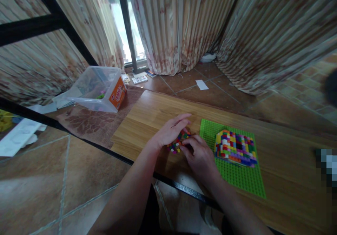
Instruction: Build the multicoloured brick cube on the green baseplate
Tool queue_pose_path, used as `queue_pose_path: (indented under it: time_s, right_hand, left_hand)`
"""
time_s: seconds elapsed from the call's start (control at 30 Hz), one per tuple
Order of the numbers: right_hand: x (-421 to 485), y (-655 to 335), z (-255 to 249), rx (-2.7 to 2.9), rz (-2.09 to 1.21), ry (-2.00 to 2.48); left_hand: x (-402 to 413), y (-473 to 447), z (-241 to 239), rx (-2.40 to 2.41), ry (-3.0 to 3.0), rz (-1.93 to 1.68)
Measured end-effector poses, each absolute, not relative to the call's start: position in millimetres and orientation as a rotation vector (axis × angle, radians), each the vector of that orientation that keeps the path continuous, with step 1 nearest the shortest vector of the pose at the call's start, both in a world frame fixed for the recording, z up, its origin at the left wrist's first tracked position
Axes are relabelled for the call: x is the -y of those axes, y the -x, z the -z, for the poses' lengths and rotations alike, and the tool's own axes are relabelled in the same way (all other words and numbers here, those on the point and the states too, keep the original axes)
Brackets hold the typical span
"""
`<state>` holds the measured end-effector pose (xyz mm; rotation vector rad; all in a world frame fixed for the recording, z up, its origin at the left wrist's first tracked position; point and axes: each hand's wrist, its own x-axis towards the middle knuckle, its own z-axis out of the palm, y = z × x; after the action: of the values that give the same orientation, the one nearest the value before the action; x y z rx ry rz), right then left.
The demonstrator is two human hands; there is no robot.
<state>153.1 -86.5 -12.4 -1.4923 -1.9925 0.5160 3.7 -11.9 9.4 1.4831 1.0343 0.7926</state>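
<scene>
A small slab of multicoloured toy bricks (178, 143) lies on the wooden table (147, 119), between my two hands. My left hand (171, 129) rests over its far side with the fingers stretched out flat. My right hand (198, 156) has its fingers curled against the slab's near right edge, pinching it. Just to the right, a bigger multicoloured brick block (235, 147) stands on a green baseplate (237, 177).
A clear plastic box (98, 87) with an orange label stands on a brown patterned mat (89, 121) at the left. Striped curtains (184, 24) hang behind, with papers (202, 84) on the tiled floor. The table's dark front edge (181, 187) runs below my arms.
</scene>
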Motion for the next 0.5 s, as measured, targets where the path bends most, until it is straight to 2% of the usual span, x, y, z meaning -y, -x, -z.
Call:
queue_pose_path:
  time_s: [0.33, 0.5]
  right_hand:
    - [90, -157, 6, 1.883, -0.618, 1.428]
    - [93, -158, 0, 1.573, -0.846, 1.394]
  left_hand:
    - [11, -5, -7, -1.021, -1.460, -0.842]
    - [9, -5, -5, -1.063, -1.538, -0.903]
